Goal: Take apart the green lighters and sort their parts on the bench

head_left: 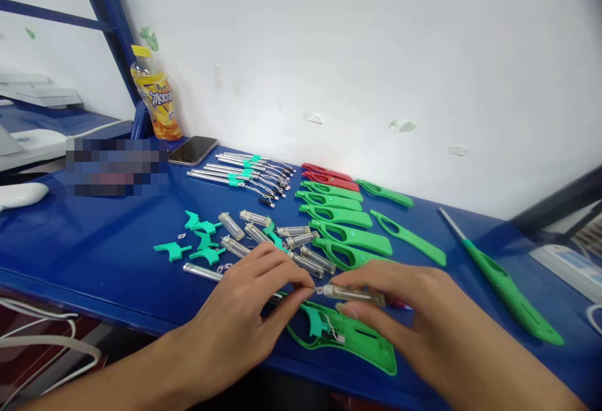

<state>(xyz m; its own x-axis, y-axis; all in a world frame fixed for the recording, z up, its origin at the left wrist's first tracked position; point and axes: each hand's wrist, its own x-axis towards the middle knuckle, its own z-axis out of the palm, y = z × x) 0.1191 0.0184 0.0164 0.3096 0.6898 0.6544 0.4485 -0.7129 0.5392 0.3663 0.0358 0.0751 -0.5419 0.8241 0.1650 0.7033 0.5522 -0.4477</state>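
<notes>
My right hand (414,317) grips a clear gas tank (352,293) lengthwise above a green lighter shell (362,339) that lies open-side up near the table's front edge. My left hand (249,310) pinches the tank's metal tip with thumb and forefinger. A metal tube (202,272) lies under my left hand and pokes out to the left. Inside the shell sits a teal trigger (316,322) with a thin white wire.
On the blue table (94,241) lie several clear tanks (263,235), teal triggers (197,241), metal tubes with wires (239,172), green shell halves (348,229), red shells (329,176), a finished green lighter (508,288), a phone (192,149) and a drink bottle (157,94).
</notes>
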